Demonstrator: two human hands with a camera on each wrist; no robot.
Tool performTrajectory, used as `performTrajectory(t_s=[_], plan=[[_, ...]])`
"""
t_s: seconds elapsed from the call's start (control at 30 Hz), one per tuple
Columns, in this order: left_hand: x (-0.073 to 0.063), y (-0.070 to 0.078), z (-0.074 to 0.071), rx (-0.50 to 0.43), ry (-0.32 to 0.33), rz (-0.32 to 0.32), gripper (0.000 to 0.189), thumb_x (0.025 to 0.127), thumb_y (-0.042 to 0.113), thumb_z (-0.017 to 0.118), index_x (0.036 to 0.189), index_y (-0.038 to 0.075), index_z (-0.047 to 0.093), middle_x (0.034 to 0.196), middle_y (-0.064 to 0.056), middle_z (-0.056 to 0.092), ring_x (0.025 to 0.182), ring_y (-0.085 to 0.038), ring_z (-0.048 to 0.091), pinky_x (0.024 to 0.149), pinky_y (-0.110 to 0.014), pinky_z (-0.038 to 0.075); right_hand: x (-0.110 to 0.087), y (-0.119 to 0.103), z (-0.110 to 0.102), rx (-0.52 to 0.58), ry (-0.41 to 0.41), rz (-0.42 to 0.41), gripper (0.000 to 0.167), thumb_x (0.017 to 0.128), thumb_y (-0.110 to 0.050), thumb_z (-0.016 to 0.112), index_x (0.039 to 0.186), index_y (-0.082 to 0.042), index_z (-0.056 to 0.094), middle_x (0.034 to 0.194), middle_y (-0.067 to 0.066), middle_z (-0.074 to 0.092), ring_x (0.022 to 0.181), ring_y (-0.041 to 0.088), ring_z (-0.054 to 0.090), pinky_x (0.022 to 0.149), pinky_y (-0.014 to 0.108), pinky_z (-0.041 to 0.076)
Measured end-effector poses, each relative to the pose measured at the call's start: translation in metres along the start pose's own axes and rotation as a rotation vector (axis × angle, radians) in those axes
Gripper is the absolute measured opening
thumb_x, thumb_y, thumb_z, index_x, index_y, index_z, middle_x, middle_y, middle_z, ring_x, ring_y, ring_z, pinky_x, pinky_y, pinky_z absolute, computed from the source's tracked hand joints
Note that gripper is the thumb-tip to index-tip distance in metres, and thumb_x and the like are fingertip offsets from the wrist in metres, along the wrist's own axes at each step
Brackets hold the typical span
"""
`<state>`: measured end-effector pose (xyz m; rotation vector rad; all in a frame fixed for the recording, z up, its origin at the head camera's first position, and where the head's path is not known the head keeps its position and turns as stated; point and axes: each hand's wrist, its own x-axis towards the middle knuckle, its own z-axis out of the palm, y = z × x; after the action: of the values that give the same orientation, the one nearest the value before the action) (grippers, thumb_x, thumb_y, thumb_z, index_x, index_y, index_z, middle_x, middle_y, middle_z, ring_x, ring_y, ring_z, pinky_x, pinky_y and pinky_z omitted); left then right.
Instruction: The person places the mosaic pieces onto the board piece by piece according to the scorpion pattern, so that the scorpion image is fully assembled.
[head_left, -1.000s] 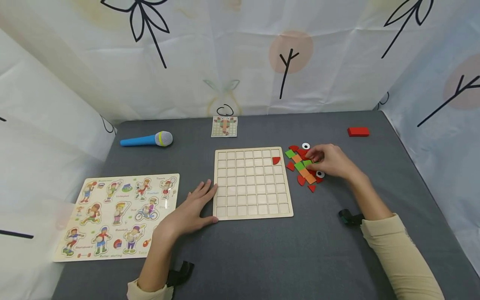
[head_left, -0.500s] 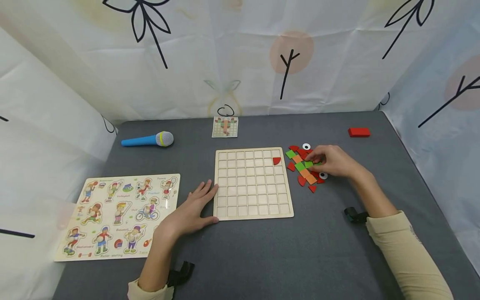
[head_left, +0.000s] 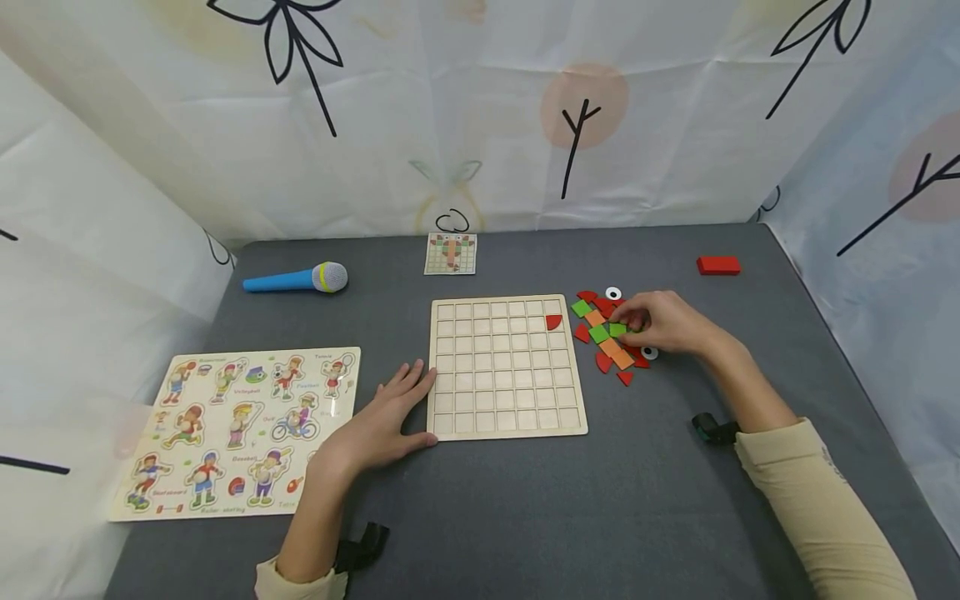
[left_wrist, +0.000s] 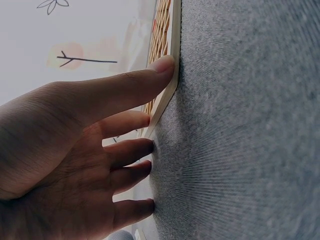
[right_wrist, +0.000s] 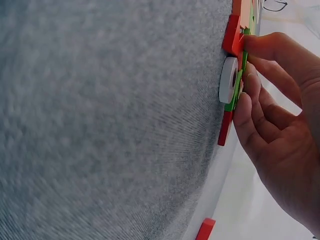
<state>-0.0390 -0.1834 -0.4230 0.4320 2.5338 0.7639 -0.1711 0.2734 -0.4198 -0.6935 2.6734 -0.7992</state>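
Note:
In the head view a pale wooden grid board (head_left: pixel 507 367) lies mid-table, with one red quarter-round tile (head_left: pixel 553 322) near its upper right corner. My left hand (head_left: pixel 386 421) rests flat, fingers spread, at the board's left edge; in the left wrist view the thumb (left_wrist: pixel 162 65) touches that rim. Right of the board, my right hand (head_left: pixel 660 323) is among loose tiles, its curled fingers and thumb pinching a green square tile (head_left: pixel 617 330). Red, orange (head_left: pixel 622 358) and green tiles lie around it. A white ring-like piece (right_wrist: pixel 229 80) is close below the fingers.
A picture puzzle board (head_left: pixel 240 433) lies at the left. Behind it is a blue toy microphone (head_left: pixel 292 277). A small pattern card (head_left: pixel 450 253) stands at the back edge, and a red block (head_left: pixel 718 265) sits at back right. Cloth walls enclose the table.
The white ring-like piece near my right hand has shifted slightly right and towards me. The green tile at its fingertips shows more now. My left hand stays at the board.

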Motion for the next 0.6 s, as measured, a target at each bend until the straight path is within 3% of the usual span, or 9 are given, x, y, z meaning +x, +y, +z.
performTrajectory(t_s=[0.37,0.6], plan=[[0.000,0.000,-0.001,-0.007,-0.003,0.004,0.095,0.098,0.030,0.083,0.172,0.006,0.029,0.181,-0.024,0.017,0.170,-0.049,0.009,0.130,-0.079,0.014,-0.001,-0.005,0.001,0.013,0.071,-0.017,0.025,0.091,-0.006,0.085,0.115,-0.003,0.081,0.094,0.006,0.076,0.081,0.008,0.063,0.072,0.021,0.054],[0.005,-0.019,0.011,-0.034,0.036,0.046,0.098,0.095,0.037,0.084,0.173,0.013,0.029,0.182,-0.022,0.018,0.171,-0.047,0.009,0.129,-0.081,0.014,0.007,-0.020,0.008,0.124,0.131,-0.050,0.024,0.092,-0.006,0.084,0.115,-0.004,0.081,0.092,0.006,0.076,0.079,0.007,0.065,0.073,0.018,0.054]])
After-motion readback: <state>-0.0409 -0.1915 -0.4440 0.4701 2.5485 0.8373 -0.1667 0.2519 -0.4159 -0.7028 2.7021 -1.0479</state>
